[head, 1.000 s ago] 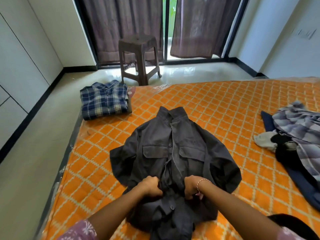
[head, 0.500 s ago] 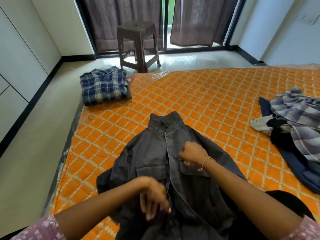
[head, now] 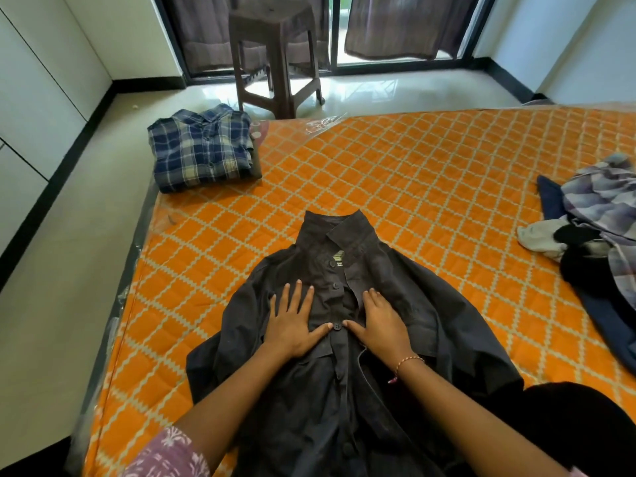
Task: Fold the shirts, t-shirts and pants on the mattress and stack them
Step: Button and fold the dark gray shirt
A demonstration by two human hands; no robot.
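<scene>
A dark grey button-up shirt (head: pixel 430 304) lies face up on the orange quilted mattress (head: pixel 413 173), collar pointing away from me. My left hand (head: pixel 292 323) rests flat on its left chest, fingers spread. My right hand (head: pixel 378 321) lies flat on the right chest beside the button placket, a thin bracelet on its wrist. A folded blue plaid shirt (head: pixel 201 146) sits at the mattress's far left corner. A heap of unfolded clothes (head: pixel 595 235), striped, navy, black and pale, lies at the right edge.
A brown plastic stool (head: pixel 275 53) stands on the tiled floor beyond the mattress, in front of curtains and a glass door. The mattress's left edge drops to the floor (head: pixel 75 270). White cupboard doors line the left wall.
Both hands moved up from the shirt's lower front, where they gripped the placket, and now lie flat on its chest. The shirt lies smoother and closer to me.
</scene>
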